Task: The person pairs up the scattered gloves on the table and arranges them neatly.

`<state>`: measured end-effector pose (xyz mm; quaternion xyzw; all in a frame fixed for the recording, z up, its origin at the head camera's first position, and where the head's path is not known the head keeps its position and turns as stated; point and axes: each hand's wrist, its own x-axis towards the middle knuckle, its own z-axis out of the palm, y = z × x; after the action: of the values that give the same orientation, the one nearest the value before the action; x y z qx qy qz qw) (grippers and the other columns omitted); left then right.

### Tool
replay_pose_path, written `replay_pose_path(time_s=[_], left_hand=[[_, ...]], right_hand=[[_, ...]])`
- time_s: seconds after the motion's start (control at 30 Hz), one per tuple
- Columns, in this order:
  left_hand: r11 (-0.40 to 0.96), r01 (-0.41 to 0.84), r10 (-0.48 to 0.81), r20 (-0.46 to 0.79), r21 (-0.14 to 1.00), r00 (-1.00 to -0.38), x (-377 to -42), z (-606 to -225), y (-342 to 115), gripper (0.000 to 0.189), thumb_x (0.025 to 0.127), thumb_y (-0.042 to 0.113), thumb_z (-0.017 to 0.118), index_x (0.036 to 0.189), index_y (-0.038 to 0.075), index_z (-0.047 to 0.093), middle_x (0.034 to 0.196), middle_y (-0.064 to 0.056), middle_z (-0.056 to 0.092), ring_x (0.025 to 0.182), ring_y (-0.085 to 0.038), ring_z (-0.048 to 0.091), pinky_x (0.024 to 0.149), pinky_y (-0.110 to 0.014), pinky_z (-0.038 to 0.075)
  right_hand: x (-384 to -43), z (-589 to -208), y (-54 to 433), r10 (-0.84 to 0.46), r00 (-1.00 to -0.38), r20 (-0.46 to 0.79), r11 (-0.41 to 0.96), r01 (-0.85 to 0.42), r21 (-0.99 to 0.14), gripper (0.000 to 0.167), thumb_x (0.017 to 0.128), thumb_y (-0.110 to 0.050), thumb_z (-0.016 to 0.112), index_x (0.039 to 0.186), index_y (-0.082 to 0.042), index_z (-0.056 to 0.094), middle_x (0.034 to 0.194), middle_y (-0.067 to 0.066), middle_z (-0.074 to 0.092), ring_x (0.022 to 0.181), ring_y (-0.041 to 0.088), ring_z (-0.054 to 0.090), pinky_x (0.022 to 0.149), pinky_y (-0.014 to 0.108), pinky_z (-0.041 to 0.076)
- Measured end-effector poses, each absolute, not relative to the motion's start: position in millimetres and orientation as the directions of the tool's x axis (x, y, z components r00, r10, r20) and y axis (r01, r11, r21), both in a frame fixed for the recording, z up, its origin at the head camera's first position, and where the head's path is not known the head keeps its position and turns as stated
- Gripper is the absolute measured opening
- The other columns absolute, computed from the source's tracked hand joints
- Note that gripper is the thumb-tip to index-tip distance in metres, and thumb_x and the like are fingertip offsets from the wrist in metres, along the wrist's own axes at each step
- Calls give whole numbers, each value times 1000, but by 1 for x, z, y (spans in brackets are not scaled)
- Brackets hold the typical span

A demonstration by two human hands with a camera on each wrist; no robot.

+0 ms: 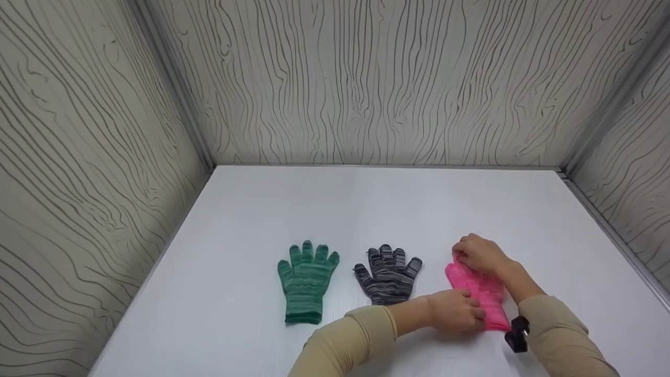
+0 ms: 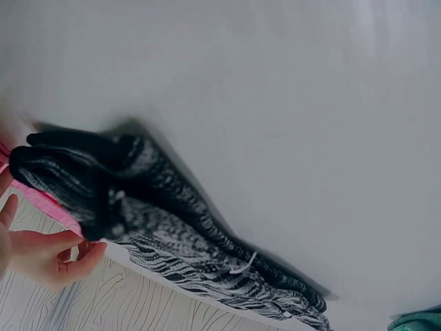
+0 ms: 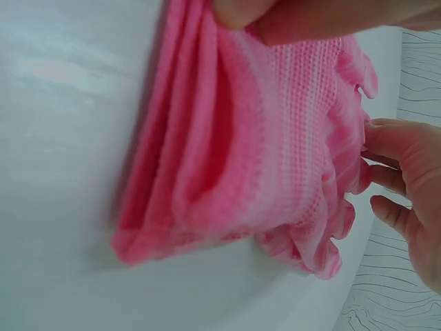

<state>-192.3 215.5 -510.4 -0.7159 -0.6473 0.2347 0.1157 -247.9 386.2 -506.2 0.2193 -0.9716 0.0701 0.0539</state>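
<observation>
A pink knit glove (image 1: 489, 298) lies at the right of the table, several fabric layers showing at its cuff (image 3: 200, 172) in the right wrist view. My right hand (image 1: 481, 254) pinches the glove's finger end between thumb and fingertips. Nearer the cuff, my left hand (image 1: 456, 311) rests its fingers on the glove, pressing it down. A black-and-grey knit glove (image 1: 390, 275) lies flat left of it, its cuff partly behind my left forearm. Farther left is a green knit glove (image 1: 306, 283), fingers spread and pointing away from me.
The white table (image 1: 335, 204) meets patterned panels at the back (image 1: 335, 78) and on both sides. A small black device (image 1: 518, 334) sits at my right wrist.
</observation>
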Motion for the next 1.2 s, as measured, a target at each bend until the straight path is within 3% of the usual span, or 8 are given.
replay_pose_path(time_s=[0.17,0.43,0.63,0.83,0.93,1.2], left_hand=[[-140,872,981,-186,-469,57,-193,-511,215,33,100,31,34,125,29,55,122,13,53,106,-5,48,85,-20,33],[-164,856,979,-187,-491,80,-195,-512,213,35,100,31,33,127,27,54,125,12,52,108,-6,48,87,-22,32],[-173,839,978,-190,-515,85,-195,-514,212,35,99,33,33,129,27,52,127,11,51,109,-7,48,87,-23,32],[-168,855,979,-185,-491,86,-194,-513,210,35,100,33,33,129,26,52,123,11,54,107,-7,50,85,-22,33],[-166,862,980,-177,-479,90,-195,-513,208,36,100,32,33,129,25,51,121,10,55,106,-7,51,84,-22,33],[-149,883,977,-202,-446,63,-193,-513,205,37,100,32,33,131,23,49,122,9,55,107,-7,50,87,-21,33]], right_hand=[[-250,-507,382,-412,-898,153,898,-429,-101,2,79,-7,66,79,-9,68,74,-1,55,74,20,51,65,38,46],[-248,-512,383,-414,-887,203,899,-434,-61,6,80,-7,67,87,-7,67,79,4,58,77,22,53,67,39,48],[-246,-513,385,-377,-901,212,903,-409,-131,12,80,-6,67,92,-7,64,81,4,58,77,22,55,68,39,49],[-246,-518,389,-467,-827,312,860,-507,-55,7,75,-4,72,79,-9,70,81,3,58,80,21,53,65,36,50],[-245,-519,391,-496,-805,324,847,-531,-23,7,74,-5,73,79,-9,72,82,3,58,82,22,53,65,35,49],[-233,-510,391,-385,-886,259,888,-432,-156,16,79,-8,70,95,-7,71,90,7,62,89,26,56,73,41,50]])
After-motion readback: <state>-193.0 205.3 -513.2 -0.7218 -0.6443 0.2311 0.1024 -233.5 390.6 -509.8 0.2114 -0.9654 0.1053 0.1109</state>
